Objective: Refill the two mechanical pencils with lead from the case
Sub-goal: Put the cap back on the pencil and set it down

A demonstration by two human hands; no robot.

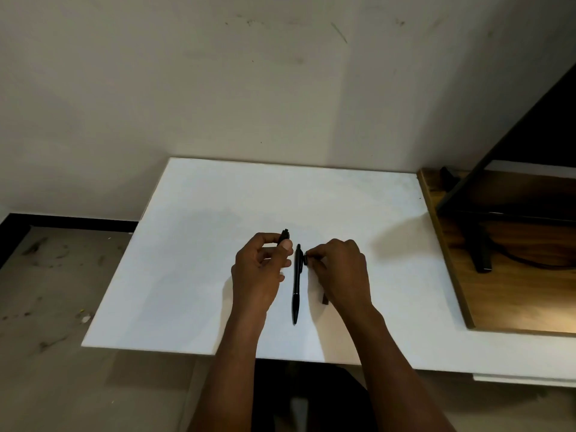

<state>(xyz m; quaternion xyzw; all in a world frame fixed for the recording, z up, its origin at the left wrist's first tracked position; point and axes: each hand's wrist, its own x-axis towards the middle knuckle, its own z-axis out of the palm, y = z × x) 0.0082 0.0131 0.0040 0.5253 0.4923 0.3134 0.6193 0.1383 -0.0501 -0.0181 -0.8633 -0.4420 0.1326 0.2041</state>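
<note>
I note left hand (pixel 255 269) gripping a slim black item (pixel 284 236), right hand (pixel 341 272) pinching a small black piece (pixel 306 260), pencil (pixel 296 285) between.

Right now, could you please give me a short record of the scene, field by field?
surface: white table
left hand: holds a slim black item, raised off the table
right hand: pinches a small black piece
pencil: black, lies flat between the hands, tip toward the person
unclear: dark object partly hidden under the right hand
</note>
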